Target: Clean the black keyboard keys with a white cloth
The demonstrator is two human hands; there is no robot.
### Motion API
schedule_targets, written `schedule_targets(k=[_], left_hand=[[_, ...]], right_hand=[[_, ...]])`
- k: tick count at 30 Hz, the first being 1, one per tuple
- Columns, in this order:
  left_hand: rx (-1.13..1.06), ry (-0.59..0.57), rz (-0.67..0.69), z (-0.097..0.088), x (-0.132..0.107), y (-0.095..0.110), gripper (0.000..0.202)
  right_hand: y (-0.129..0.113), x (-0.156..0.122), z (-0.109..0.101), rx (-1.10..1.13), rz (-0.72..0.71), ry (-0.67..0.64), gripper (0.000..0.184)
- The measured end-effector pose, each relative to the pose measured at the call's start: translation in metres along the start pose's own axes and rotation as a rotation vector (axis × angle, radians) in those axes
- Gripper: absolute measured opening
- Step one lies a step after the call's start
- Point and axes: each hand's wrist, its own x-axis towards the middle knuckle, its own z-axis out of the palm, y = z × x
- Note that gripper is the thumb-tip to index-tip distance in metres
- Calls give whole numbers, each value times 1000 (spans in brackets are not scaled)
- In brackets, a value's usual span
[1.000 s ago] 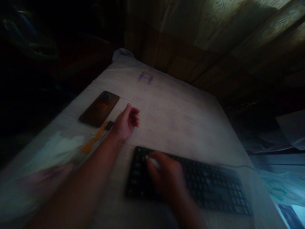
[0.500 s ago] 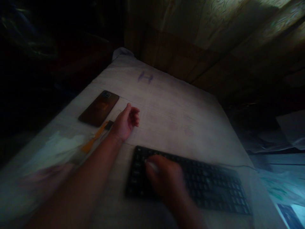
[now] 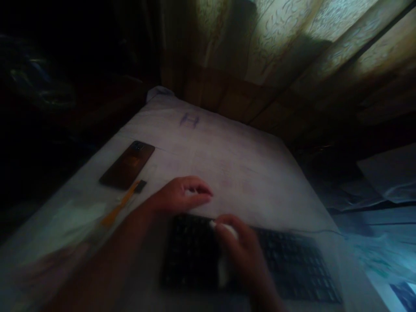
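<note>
A black keyboard (image 3: 191, 255) lies across the near part of the cloth-covered table. Over its middle, my right hand (image 3: 245, 249) is closed around a crumpled white piece (image 3: 224, 271), like tissue or cloth; part of it hangs below the fingers, and blur hides its exact kind. My left hand (image 3: 185, 195) hovers just beyond the keyboard's far left edge, fingers loosely curved, with a gap between them and the thumb. Nothing shows in it.
A brown phone (image 3: 128, 164) lies back up on the left. Beside it is an orange-handled tool with a dark head (image 3: 121, 201). Nearer, a pale plastic bag (image 3: 73, 221) is blurred. The keyboard's cable (image 3: 312, 232) runs right. A patterned curtain (image 3: 276, 39) hangs behind the table.
My left hand has moved right and nearer, towards the keyboard, and turned palm down. My right hand has shifted slightly right; the white piece shows more. The view has tilted up slightly.
</note>
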Motion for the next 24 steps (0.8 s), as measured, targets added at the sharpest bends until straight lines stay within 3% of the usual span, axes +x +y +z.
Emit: schedule_targets(k=[2, 5, 13, 18, 24], left_hand=[[247, -183, 1, 10, -8, 17, 24], [425, -302, 10, 24, -14, 31, 32], [547, -208, 82, 41, -13, 29, 13], [710, -202, 186, 48, -14, 33, 22], [605, -216, 107, 54, -12, 31, 30]], right_hand=[[-3, 2, -3, 75, 1, -27, 24], [-7, 3, -6, 232, 8, -24, 23], [-10, 2, -12, 472, 127, 14, 27], [-10, 2, -17, 467, 131, -1, 26], [-13, 1, -22, 411, 121, 48, 26]])
